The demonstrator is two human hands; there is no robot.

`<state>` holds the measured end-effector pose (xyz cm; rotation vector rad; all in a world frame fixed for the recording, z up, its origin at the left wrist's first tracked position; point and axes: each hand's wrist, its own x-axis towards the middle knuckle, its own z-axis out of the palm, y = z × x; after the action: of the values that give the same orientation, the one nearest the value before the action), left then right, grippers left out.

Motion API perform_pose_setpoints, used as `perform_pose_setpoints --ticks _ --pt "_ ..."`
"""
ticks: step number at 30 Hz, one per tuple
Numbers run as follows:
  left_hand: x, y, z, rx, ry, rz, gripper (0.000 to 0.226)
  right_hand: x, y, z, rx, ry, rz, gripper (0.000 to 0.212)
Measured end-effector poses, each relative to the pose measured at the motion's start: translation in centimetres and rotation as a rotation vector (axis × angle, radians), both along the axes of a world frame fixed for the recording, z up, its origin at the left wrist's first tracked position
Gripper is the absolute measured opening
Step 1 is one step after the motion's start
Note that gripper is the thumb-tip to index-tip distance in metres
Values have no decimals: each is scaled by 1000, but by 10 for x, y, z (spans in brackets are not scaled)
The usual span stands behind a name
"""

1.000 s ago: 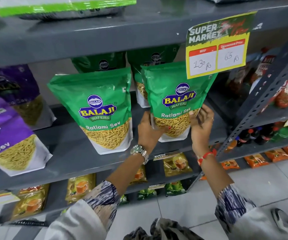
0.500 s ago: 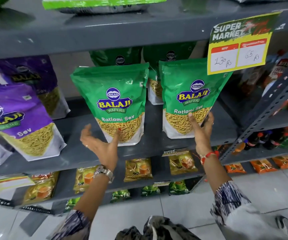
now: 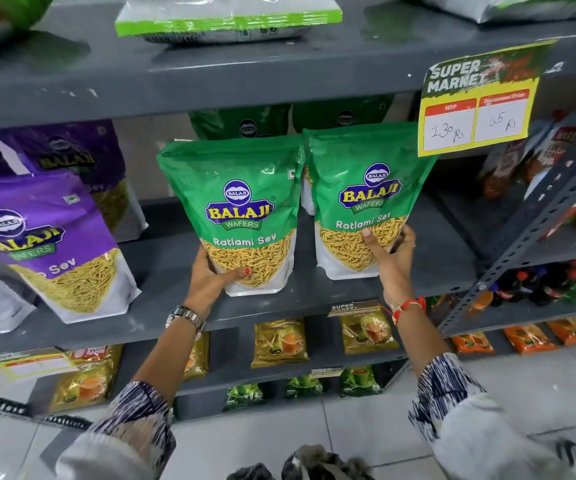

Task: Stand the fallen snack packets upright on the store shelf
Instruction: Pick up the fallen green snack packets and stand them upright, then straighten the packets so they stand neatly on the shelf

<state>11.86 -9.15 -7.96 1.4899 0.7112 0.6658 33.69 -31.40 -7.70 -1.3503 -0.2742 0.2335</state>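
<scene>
Two green Balaji Ratlami Sev packets stand upright side by side on the grey middle shelf point(image 3: 342, 292). My left hand point(image 3: 210, 278) grips the bottom left corner of the left green packet point(image 3: 241, 202), thumb across its front. My right hand point(image 3: 388, 258) holds the lower right of the right green packet point(image 3: 369, 188), fingers spread on its front and side. Two more green packets point(image 3: 245, 124) stand behind them, mostly hidden. Purple Balaji Sev packets point(image 3: 44, 237) lean on the same shelf at the left.
A yellow price card point(image 3: 476, 102) hangs from the shelf above, over the right packet's top corner. A green-edged packet point(image 3: 227, 19) lies flat on the top shelf. Small tea packets point(image 3: 279, 341) fill lower shelves. A slotted grey upright point(image 3: 535, 230) and ketchup pouches stand at right.
My left hand moved from open beside the left green packet onto its bottom corner and closed on it. My right hand stayed on the right packet. The view shifted left.
</scene>
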Motion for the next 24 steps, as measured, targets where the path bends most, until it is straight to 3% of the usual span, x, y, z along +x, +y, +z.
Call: perform_pose_setpoints --ticks 8,13,15,19,24 --pt "1 -3 -4 40 14 11 75 -1 3 3 -8 -1 8 93" --pt "-10 -17 -3 130 -24 128 86 -37 2 1 69 -74 -265 82" --pt "-26 -26 -8 190 -75 243 75 -71 9 -10 34 -156 -302 67" --pt "-71 -34 -21 264 -233 556 43 -157 43 -28 -2 -228 -82 49" --pt "-144 21 -21 262 -256 752 38 -240 122 -20 -64 -218 310 47"
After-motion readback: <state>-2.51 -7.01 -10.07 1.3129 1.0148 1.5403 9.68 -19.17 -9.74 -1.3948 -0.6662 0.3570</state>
